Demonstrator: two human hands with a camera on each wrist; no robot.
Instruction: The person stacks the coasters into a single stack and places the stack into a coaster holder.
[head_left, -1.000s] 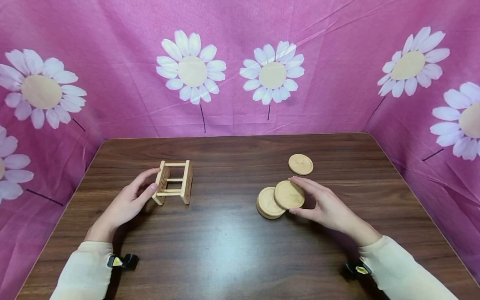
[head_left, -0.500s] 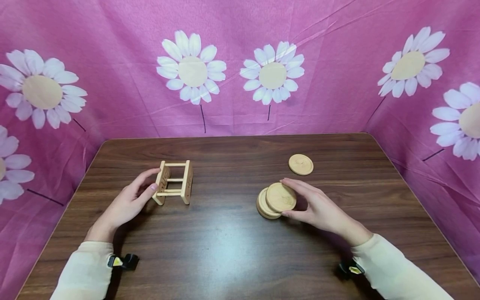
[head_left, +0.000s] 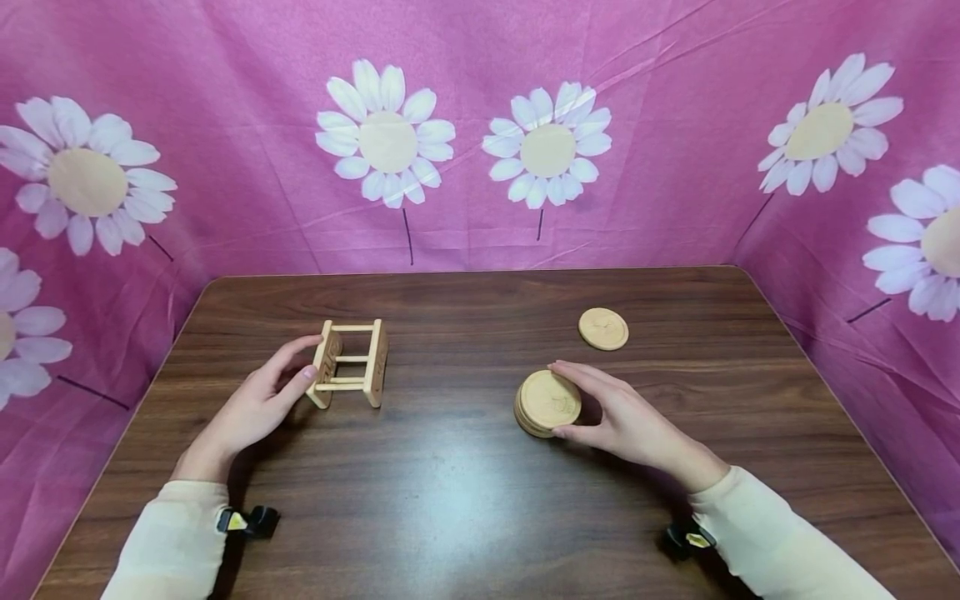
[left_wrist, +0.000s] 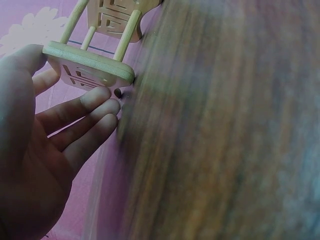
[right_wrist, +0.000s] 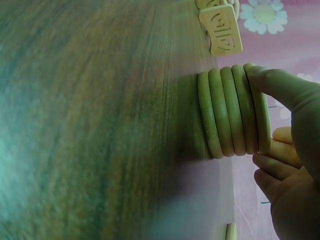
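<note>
On the left of the table, my left hand (head_left: 251,404) grips the side panel of a slatted wooden coaster holder (head_left: 377,362), thumb at its near edge and index finger at its far edge. The left wrist view shows the holder's end panel (left_wrist: 90,64) against the fingers. To the right, my right hand (head_left: 622,417) pinches a round wooden coaster (head_left: 551,398) by its edges. That coaster lies on top of a stack of several alike (right_wrist: 227,112), nearly lined up with them. Another coaster (head_left: 603,328) lies flat on the table beyond this hand.
The dark wood-grain table (head_left: 450,517) runs back to a pink cloth (head_left: 465,233) printed with white daisies, which also hangs at both sides. A stretch of table lies between the holder and the stack. Each wrist wears a small black camera (head_left: 262,522).
My right hand has moved left with the top coaster, from partly overlapping the stack to sitting almost squarely over it. The left hand and the holder have stayed in place.
</note>
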